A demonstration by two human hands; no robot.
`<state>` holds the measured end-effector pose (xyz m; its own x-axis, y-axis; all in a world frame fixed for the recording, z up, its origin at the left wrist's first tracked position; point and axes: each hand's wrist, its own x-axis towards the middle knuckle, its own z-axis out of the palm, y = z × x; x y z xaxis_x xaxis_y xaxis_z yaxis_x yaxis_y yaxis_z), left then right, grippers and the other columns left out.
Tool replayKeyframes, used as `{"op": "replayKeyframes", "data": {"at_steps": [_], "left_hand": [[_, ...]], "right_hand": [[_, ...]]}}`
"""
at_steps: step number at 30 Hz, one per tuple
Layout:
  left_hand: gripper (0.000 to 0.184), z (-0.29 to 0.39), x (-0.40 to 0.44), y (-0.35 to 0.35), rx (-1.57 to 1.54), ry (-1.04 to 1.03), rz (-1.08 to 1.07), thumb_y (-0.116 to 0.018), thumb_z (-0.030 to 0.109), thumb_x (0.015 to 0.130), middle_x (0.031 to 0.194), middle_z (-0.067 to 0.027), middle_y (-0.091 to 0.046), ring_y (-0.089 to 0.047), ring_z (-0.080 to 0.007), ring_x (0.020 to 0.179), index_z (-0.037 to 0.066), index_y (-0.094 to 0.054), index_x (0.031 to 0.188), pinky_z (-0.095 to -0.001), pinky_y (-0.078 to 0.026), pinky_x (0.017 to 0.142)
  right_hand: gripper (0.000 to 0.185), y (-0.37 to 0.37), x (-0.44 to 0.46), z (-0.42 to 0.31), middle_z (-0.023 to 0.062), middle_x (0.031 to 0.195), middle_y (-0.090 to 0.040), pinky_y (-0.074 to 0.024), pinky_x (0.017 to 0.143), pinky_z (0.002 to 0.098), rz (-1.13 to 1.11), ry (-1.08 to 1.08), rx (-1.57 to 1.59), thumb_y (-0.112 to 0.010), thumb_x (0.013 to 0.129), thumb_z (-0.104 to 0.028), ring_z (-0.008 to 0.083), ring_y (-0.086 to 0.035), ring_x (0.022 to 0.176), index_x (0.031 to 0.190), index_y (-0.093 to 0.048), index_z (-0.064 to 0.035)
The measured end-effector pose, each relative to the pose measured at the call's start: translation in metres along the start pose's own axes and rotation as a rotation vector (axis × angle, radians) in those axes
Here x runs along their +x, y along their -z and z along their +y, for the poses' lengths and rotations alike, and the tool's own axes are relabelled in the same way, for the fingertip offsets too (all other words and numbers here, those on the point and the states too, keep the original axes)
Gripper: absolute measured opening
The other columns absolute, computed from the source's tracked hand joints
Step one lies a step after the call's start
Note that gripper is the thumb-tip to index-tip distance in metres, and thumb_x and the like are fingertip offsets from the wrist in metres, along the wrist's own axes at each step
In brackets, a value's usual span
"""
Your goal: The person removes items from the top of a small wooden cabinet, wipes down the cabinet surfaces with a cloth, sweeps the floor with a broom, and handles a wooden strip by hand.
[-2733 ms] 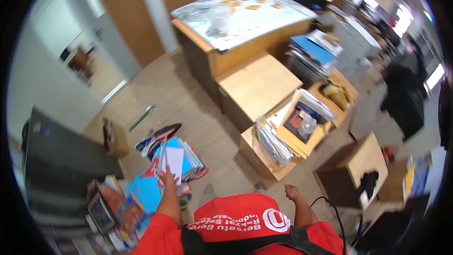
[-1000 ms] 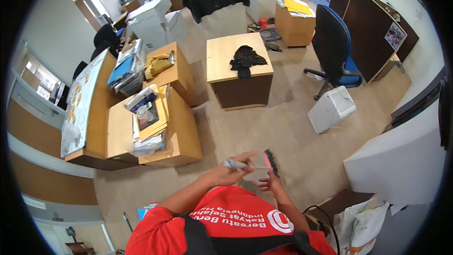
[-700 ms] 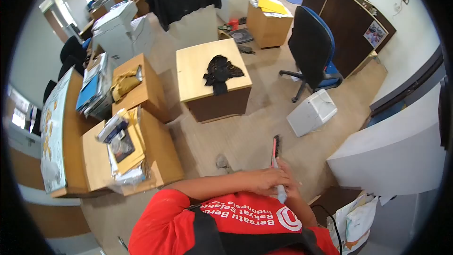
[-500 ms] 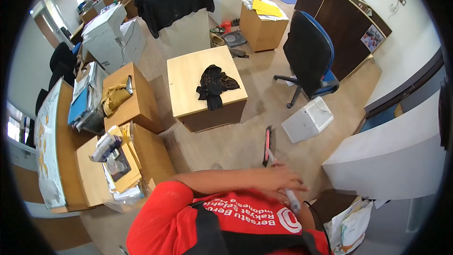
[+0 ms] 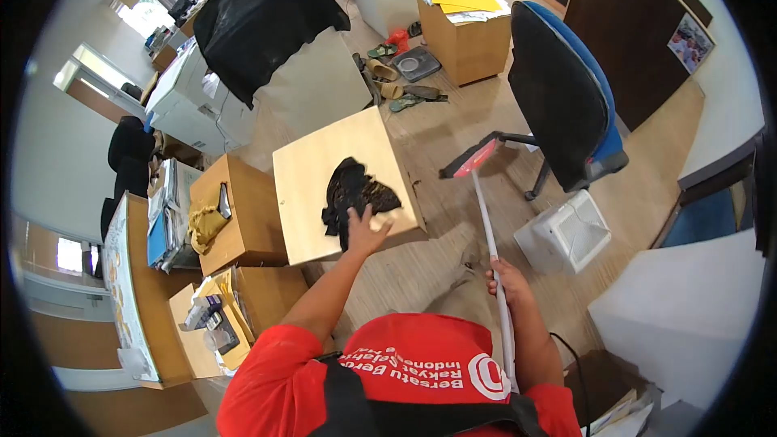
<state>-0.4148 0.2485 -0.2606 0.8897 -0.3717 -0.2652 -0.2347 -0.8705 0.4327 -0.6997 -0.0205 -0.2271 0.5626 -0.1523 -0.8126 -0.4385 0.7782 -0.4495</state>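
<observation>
My left hand reaches over the near edge of a light wooden cabinet. Its fingers are spread and touch the lower edge of a crumpled black cloth with a brownish pattern, which lies on the cabinet top. In my right hand is the white handle of a broom, its lower end passing along my right forearm. The broom's red head with dark bristles is out on the floor, close by the base of an office chair.
A white bin stands right of the broom handle. Sandals and a grey scale lie on the floor ahead. Wooden cabinets holding papers line the left side. A curved white partition is at the right.
My left hand has left the broom handle area and moved forward to the black cloth. The broom head has swung forward, away from me, towards the chair base. The view has shifted.
</observation>
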Motion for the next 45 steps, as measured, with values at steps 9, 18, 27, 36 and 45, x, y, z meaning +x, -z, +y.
{"op": "replayKeyframes", "data": {"at_steps": [9, 18, 27, 36, 45], "left_hand": [[0.115, 0.015, 0.08, 0.0, 0.087, 0.454, -0.102, -0.06, 0.08, 0.068, 0.152, -0.0368, 0.0, -0.012, -0.0549, 0.139, 0.021, -0.012, 0.154, -0.0541, -0.023, 0.113], [0.147, 0.001, 0.093, -0.029, 0.291, 0.505, -0.287, -0.081, 0.074, 0.043, 0.15, -0.0373, 0.014, -0.002, -0.0552, 0.14, 0.025, 0.002, 0.154, -0.0525, -0.025, 0.113], [0.151, 0.022, 0.101, -0.009, 0.269, 0.605, -0.361, -0.08, 0.077, 0.037, 0.15, -0.0368, 0.014, -0.001, -0.0534, 0.141, 0.028, 0.003, 0.153, -0.0513, -0.024, 0.114], [0.143, 0.029, 0.102, -0.003, 0.214, 0.621, -0.333, -0.086, 0.065, 0.045, 0.152, -0.0302, 0.018, 0.003, -0.0472, 0.144, 0.033, 0.002, 0.153, -0.0641, -0.031, 0.106], [0.147, 0.031, 0.103, 0.003, 0.218, 0.625, -0.353, -0.084, 0.071, 0.039, 0.151, -0.0329, 0.018, 0.001, -0.0499, 0.143, 0.031, -0.002, 0.154, -0.0617, -0.031, 0.107]], "right_hand": [[0.033, 0.013, 0.115, -0.107, 0.0024, 0.064, -0.05, -0.0371, 0.036, 0.0299, -0.016, -0.139, -0.22, -0.054, 0.097, -0.038, 0.0134, -0.044, 0.04, 0.118, -0.054, -0.0123], [0.038, -0.038, 0.268, -0.09, 0.0106, 0.072, -0.058, -0.0474, 0.046, 0.0363, -0.054, -0.111, -0.62, -0.041, 0.1, -0.032, 0.0212, -0.055, 0.048, 0.128, -0.053, -0.0096], [0.043, 0.049, 0.196, -0.071, 0.0183, 0.075, -0.061, -0.0496, 0.053, 0.0397, 0.027, -0.066, -1.083, -0.043, 0.097, -0.027, 0.0262, -0.061, 0.055, 0.133, -0.05, -0.0036], [0.042, -0.025, 0.339, -0.07, 0.0116, 0.061, -0.056, -0.0448, 0.042, 0.0365, 0.017, 0.311, -0.98, -0.042, 0.098, -0.025, 0.0212, -0.055, 0.044, 0.136, -0.05, -0.0067], [0.042, 0.082, 0.242, -0.07, 0.0092, 0.063, -0.055, -0.0421, 0.038, 0.035, -0.04, -0.189, -1.17, -0.042, 0.099, -0.031, 0.0189, -0.05, 0.041, 0.134, -0.048, -0.0076]]}}
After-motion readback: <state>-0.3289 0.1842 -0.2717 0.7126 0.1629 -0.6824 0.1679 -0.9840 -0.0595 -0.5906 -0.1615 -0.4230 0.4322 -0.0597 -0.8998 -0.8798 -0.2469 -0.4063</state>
